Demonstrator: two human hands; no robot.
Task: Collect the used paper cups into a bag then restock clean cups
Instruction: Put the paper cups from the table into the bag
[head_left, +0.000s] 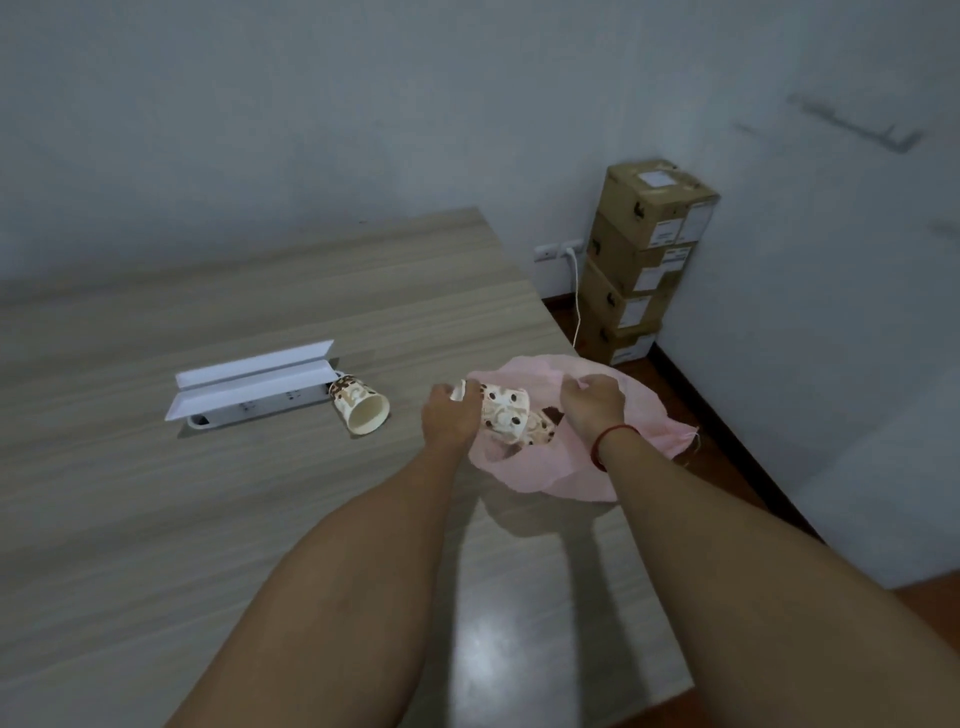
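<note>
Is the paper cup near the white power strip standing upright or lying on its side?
On its side. The paper cup lies on the table, its open mouth facing the camera, beside the power strip.

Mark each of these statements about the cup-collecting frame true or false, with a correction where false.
1. The left hand holds a patterned paper cup over the mouth of the pink bag. True.
2. The right hand rests flat on the table. False: it pinches the bag's rim, holding the bag open.
3. One patterned cup on its side remains on the table beside the open socket box. True.
4. That remaining cup stands upright. False: it lies tipped over, its open mouth facing the camera.
5. Stacked cardboard boxes sit in the room's corner. True.
6. The bag holds nothing yet. False: at least one more patterned cup shows inside it.
</note>
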